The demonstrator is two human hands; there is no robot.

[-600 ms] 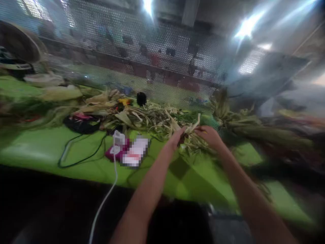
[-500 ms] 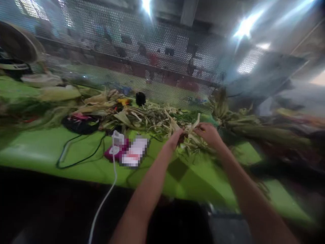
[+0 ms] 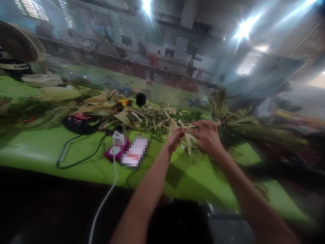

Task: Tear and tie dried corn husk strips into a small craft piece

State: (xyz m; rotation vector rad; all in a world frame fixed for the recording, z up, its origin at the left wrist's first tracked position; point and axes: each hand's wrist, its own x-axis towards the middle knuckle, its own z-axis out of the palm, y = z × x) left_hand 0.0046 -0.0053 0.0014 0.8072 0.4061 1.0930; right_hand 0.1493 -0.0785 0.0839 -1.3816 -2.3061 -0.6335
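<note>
My left hand [image 3: 175,139] is closed, thumb and fingers pinching a pale strip of what looks like dried corn husk [image 3: 188,142]. More strips stick out above and below its fingertips. Just to the right, my right hand [image 3: 208,138] lies back-up with its fingers stretched toward the left hand. Its fingertips touch or hover at the same husk strips; I cannot tell which. Behind both hands spreads a heap of shredded husk and dry stalks [image 3: 154,117], with some green sprigs [image 3: 191,116] in it.
Left of my forearm, a phone [image 3: 134,152] leans by a magenta power block [image 3: 109,154] with a white plug and cable [image 3: 115,176]. A coiled black cord [image 3: 81,126], a small black cylinder [image 3: 140,99] and a fan [image 3: 19,42] stand farther left. A perforated metal panel [image 3: 162,73] rises behind the green table [image 3: 83,169].
My right hand has turned from a pinch to stretched fingers and shifted slightly, showing its back. My left hand stays nearly in place on the husk.
</note>
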